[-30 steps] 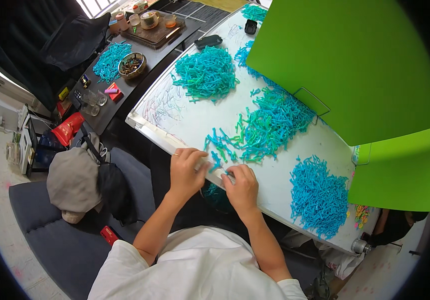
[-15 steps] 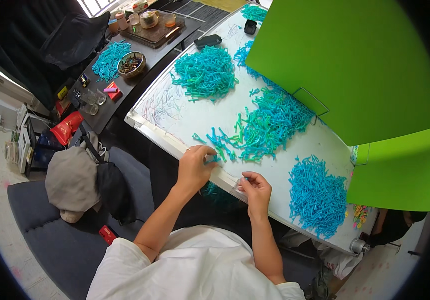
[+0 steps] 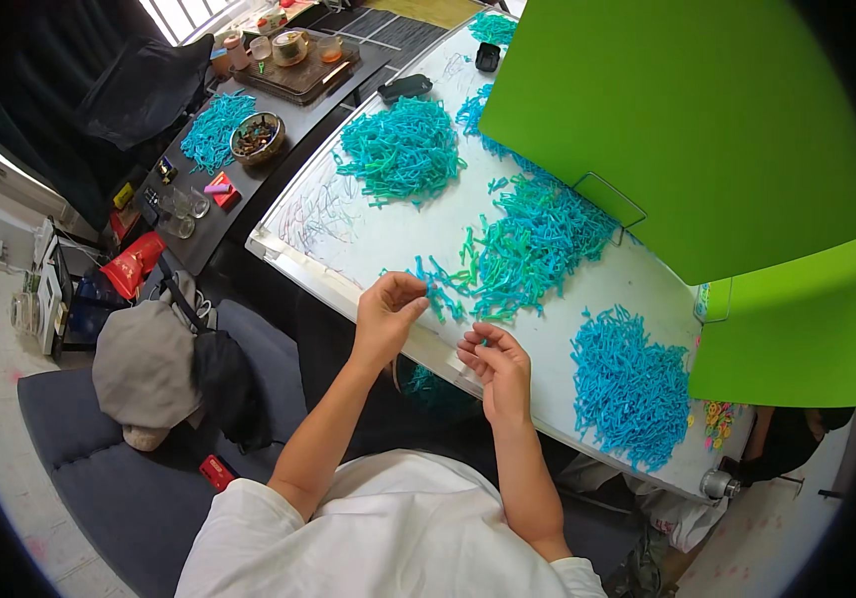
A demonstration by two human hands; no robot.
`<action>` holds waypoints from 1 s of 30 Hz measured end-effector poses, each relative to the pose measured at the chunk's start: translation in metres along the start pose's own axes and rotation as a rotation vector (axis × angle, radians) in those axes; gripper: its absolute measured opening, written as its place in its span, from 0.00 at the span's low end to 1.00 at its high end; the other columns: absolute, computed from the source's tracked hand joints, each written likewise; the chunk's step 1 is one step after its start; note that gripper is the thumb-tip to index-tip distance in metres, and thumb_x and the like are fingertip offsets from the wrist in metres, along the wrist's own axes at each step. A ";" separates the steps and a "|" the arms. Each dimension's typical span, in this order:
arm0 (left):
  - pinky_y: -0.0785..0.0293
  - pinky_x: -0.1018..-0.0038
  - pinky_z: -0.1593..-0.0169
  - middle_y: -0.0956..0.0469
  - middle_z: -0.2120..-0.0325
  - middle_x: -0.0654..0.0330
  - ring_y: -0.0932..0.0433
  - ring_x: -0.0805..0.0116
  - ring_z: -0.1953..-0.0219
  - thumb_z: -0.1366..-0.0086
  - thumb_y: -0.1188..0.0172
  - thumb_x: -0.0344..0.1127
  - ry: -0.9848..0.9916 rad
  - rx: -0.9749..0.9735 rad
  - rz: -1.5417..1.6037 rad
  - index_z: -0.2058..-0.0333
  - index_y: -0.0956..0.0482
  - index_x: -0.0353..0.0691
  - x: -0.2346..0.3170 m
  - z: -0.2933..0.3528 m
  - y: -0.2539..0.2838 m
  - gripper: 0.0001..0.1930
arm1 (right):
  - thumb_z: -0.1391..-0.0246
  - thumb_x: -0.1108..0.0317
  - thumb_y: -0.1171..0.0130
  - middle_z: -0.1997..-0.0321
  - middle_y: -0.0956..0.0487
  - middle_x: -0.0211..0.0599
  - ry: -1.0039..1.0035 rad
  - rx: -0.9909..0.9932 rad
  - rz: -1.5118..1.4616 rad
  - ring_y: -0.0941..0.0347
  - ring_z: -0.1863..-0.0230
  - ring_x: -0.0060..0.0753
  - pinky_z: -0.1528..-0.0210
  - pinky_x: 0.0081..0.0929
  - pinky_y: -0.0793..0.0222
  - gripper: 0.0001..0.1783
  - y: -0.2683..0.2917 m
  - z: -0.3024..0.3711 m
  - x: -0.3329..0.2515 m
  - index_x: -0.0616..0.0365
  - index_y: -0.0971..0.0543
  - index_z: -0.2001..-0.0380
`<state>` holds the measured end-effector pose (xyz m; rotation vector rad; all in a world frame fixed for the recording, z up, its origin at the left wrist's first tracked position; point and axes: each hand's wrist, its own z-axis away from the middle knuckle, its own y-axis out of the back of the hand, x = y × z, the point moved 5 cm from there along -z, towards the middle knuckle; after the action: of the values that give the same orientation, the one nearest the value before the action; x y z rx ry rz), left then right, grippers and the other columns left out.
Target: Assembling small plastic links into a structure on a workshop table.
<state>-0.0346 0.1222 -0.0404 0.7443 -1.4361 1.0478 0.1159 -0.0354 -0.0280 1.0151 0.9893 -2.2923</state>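
At the near edge of the white table [image 3: 343, 254], my left hand [image 3: 386, 317] is closed, fingertips bent toward the thumb beside a few loose blue-green pieces [image 3: 438, 291]. Whatever is between those fingers is hidden. To its right, my right hand [image 3: 503, 364] curls its fingers with a small blue-green plastic piece showing at the fingertips. Beyond both hands spreads a mixed pile of small stick-like blue and green plastic pieces [image 3: 538, 244]. A teal pile [image 3: 403, 149] lies farther left, and a bluer pile [image 3: 627, 389] lies to the right.
Large green boards [image 3: 687, 130] on wire stands rise over the table's far right side. A dark side table [image 3: 204, 224] at left bears another blue pile [image 3: 217, 132], a bowl [image 3: 259, 138] and a tea tray [image 3: 313, 80]. A grey sofa [image 3: 139, 488] is at lower left.
My left hand has lifted slightly up from the table edge. My right hand has shifted up and left, closer to the left one, its fingers more spread.
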 end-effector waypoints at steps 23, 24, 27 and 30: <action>0.19 0.67 0.53 0.12 0.58 0.54 0.14 0.61 0.56 0.42 0.37 0.10 -0.426 -0.219 -0.327 0.61 0.13 0.38 0.057 0.072 -0.097 0.16 | 0.25 0.59 0.43 0.44 0.18 0.39 -0.111 0.045 -0.506 0.20 0.43 0.39 0.39 0.42 0.20 0.19 0.033 0.011 0.009 0.63 0.20 0.43; 0.19 0.67 0.53 0.12 0.58 0.54 0.14 0.61 0.56 0.42 0.37 0.10 -0.425 -0.225 -0.325 0.61 0.13 0.38 0.055 0.077 -0.097 0.16 | 0.25 0.58 0.43 0.43 0.18 0.41 -0.110 0.116 -0.551 0.20 0.39 0.43 0.38 0.45 0.19 0.21 0.034 0.014 0.006 0.64 0.21 0.42; 0.22 0.72 0.53 0.13 0.59 0.49 0.15 0.63 0.56 0.42 0.43 0.08 -0.390 -0.024 -0.184 0.64 0.16 0.33 0.048 0.083 -0.074 0.14 | 0.25 0.55 0.45 0.39 0.19 0.50 -0.155 -0.036 -0.758 0.25 0.31 0.56 0.30 0.54 0.24 0.26 0.038 0.017 -0.004 0.68 0.23 0.38; 0.27 0.78 0.54 0.16 0.56 0.56 0.19 0.72 0.57 0.38 0.46 0.09 -0.187 0.019 -0.122 0.62 0.17 0.33 0.021 0.080 -0.051 0.15 | 0.23 0.51 0.49 0.34 0.22 0.57 -0.128 -0.125 -0.862 0.32 0.25 0.65 0.21 0.61 0.36 0.31 0.036 0.023 -0.015 0.70 0.25 0.35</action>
<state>-0.0257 0.0316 -0.0061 0.9518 -1.5196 0.9176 0.1378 -0.0739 -0.0207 0.3968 1.7262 -2.8373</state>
